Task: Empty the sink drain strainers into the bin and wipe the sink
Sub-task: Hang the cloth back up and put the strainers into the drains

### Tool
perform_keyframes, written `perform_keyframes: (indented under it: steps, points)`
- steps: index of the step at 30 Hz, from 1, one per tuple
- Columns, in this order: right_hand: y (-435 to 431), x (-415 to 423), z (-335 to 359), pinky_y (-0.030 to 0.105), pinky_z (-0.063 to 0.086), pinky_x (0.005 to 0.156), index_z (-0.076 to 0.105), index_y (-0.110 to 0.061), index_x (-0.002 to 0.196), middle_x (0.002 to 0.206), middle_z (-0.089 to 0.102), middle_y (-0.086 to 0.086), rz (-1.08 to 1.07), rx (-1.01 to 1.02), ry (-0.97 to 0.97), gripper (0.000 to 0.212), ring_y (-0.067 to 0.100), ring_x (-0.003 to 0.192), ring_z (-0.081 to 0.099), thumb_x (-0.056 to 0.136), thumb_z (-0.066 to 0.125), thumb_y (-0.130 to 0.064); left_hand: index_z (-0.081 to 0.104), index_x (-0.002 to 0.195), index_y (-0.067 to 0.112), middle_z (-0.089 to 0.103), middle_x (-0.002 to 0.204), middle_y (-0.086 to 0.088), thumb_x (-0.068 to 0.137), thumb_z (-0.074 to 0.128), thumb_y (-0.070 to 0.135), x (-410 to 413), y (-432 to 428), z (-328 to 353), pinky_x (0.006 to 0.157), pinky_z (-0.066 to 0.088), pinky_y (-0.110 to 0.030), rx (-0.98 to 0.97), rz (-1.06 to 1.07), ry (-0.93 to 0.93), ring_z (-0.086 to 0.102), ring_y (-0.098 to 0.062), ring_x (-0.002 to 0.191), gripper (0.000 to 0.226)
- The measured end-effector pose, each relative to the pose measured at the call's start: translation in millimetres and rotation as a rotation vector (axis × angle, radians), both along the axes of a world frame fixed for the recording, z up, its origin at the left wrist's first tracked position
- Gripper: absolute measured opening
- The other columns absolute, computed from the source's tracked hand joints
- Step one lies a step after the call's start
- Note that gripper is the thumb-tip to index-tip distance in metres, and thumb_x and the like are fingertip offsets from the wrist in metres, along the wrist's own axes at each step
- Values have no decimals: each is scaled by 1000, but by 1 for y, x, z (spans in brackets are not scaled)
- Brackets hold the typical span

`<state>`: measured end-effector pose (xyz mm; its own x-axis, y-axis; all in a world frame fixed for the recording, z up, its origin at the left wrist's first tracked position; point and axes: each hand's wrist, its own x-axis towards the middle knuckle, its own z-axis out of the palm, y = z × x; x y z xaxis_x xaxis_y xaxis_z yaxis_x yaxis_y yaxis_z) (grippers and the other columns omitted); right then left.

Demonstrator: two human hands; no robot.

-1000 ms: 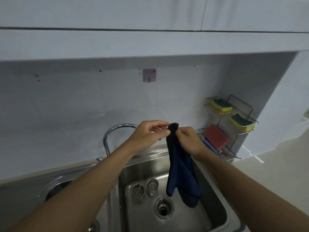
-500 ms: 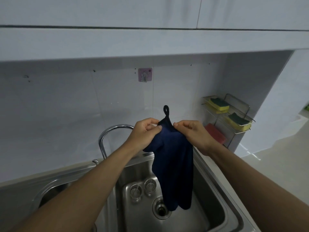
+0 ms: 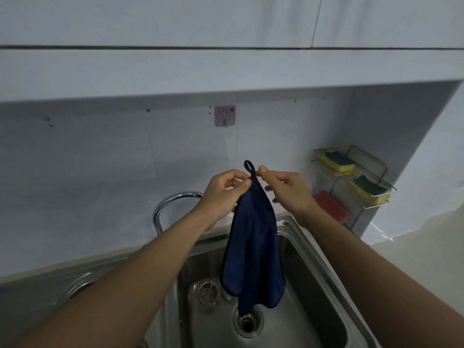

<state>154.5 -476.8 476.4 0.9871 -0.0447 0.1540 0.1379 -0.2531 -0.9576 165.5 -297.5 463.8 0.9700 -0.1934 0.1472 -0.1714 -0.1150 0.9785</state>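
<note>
A dark blue cloth hangs above the steel sink basin, its small loop sticking up at the top. My left hand pinches the cloth's top corner just under the loop. My right hand pinches the same corner from the right side. The open drain shows in the basin floor below the cloth's tip. A pink wall hook sits on the tiles above the loop. A second basin lies at lower left, mostly hidden by my left forearm.
A curved chrome faucet arches behind my left hand. A small glass stands in the basin. A wire rack at the right wall holds yellow-green sponges and a red sponge. White cabinets hang overhead.
Both hands have lifted the cloth higher toward the wall hook. The loop now stands free above my fingers and the cloth hangs straighter.
</note>
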Motion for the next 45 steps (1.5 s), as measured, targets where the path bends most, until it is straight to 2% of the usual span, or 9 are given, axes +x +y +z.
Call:
perform_keyframes:
  steps: [3, 7, 11, 15, 22, 29, 36, 41, 45]
  points:
    - [7, 13, 10, 23, 51, 71, 79, -27, 92, 93, 77, -9, 76, 87, 38, 19, 7, 81, 72, 88, 70, -44, 71, 94, 34, 72, 91, -5, 95, 65, 32, 9, 1, 0, 64, 61, -35, 85, 4, 1, 71, -16, 81, 6]
    - [18, 37, 19, 24, 57, 75, 80, -16, 92, 89, 77, 0, 120, 197, 18, 14, 9, 76, 69, 90, 73, -29, 70, 94, 34, 68, 90, -1, 95, 63, 36, 22, 6, 6, 51, 54, -23, 60, 38, 12, 67, -5, 70, 7]
    - [29, 64, 37, 25, 59, 77, 79, -8, 97, 90, 77, 8, 146, 193, -40, 16, 18, 83, 73, 89, 75, -21, 71, 106, 31, 68, 105, 4, 93, 61, 49, 49, 12, 36, 60, 61, -34, -19, 95, 46, 73, -18, 83, 24]
    - [41, 92, 57, 26, 59, 72, 77, 1, 97, 87, 77, 13, 104, 229, -46, 22, 23, 81, 75, 85, 79, -17, 76, 93, 24, 73, 92, 0, 92, 65, 36, 79, 17, 62, 51, 54, -27, -51, 189, -18, 73, -13, 67, 16]
    - [55, 149, 71, 34, 62, 68, 76, 0, 84, 84, 75, 18, -7, 171, 73, 7, 27, 73, 75, 82, 78, -7, 73, 98, 14, 75, 95, -6, 95, 63, 26, 135, 20, 73, 57, 52, -26, 17, 275, 70, 74, -16, 74, 16]
    - [66, 188, 62, 46, 62, 80, 69, -11, 74, 88, 75, 17, -66, 87, 131, 8, 32, 78, 72, 80, 74, -13, 62, 81, 18, 66, 79, 0, 98, 55, 17, 169, 14, 66, 58, 50, -24, 87, 311, 140, 63, -11, 64, 19]
    - [58, 179, 36, 35, 58, 75, 78, -14, 79, 80, 76, 8, 12, -1, 66, 15, 24, 77, 73, 83, 80, -28, 73, 92, 3, 73, 91, -14, 98, 57, 18, 167, 24, 37, 71, 56, -30, 232, 283, -17, 66, -21, 81, 23]
    - [42, 152, 15, 35, 51, 100, 72, -18, 118, 116, 73, 5, 23, -320, -16, 28, 21, 105, 68, 95, 64, -30, 72, 118, 16, 71, 115, 0, 98, 56, 23, 138, 31, 16, 87, 41, -16, 475, 297, -143, 62, -12, 101, 26]
    - [28, 111, -23, 19, 43, 92, 70, -21, 122, 121, 70, -2, -5, -384, -59, 30, 11, 105, 64, 96, 61, -33, 71, 117, 21, 70, 108, 7, 98, 56, 25, 97, 33, -15, 84, 42, -16, 546, 292, -160, 60, -6, 92, 24]
